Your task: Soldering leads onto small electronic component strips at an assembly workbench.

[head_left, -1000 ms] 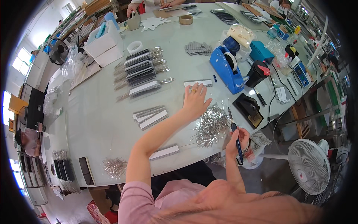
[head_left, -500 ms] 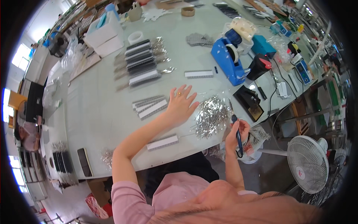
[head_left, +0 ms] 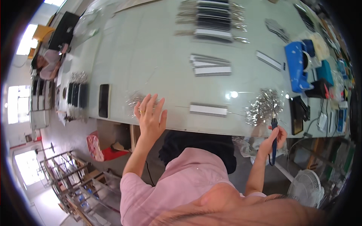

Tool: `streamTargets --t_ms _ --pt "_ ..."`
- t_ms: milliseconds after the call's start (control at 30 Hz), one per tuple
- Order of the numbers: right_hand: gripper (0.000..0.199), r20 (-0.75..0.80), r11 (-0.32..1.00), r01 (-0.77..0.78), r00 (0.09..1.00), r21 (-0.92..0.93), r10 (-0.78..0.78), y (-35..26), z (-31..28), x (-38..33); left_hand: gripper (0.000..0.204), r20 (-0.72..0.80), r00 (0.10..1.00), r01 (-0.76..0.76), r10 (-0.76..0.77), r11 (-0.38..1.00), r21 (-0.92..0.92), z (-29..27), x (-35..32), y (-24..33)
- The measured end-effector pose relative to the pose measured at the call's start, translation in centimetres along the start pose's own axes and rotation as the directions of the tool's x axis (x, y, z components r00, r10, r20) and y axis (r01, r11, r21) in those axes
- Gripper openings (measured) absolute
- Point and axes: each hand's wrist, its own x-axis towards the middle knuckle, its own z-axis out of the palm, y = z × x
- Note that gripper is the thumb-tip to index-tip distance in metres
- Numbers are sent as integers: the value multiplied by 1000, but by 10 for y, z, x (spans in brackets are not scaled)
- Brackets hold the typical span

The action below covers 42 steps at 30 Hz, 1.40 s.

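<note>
My left hand, fingers stretched and apart, hovers at a small heap of fine silvery wires by the table's front edge; whether it touches them I cannot tell. In my right hand is a soldering iron, its tip pointing away from me over a bigger tangle of shiny wire leads. Between the hands lies a white strip with grey edges, a thin wire running out from each end. Several similar strips are stacked farther back, and a single strip lies to their right.
A dark phone and a bundle of dark strips lie at left. Finished-looking strips with leads line the back. A blue tape dispenser, a black iron stand and a fan are at right.
My left hand has moved left, from near the big wire tangle to the small wire heap. The view has swung left. My right hand still holds the soldering iron.
</note>
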Motion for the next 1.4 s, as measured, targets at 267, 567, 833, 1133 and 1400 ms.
streamTargets --t_ms 267,567,833,1133,1400 --pt "18 544 996 8 837 91 -57 -38 44 -43 41 21 1000 20 -18 995 -99 13 -30 -2" --pt "16 393 987 -74 920 142 12 -66 60 -40 79 149 949 -181 279 864 -471 38 9 79" --pt "12 193 1000 -17 981 13 15 -54 29 -29 50 -15 834 -517 551 774 -366 60 -18 67" --pt "13 -2 997 -82 997 -9 82 -20 21 -4 23 25 827 -446 561 683 -578 24 42 68" --pt "11 -45 992 -90 995 90 94 -9 25 -10 19 -424 821 -512 382 822 -251 96 263 42"
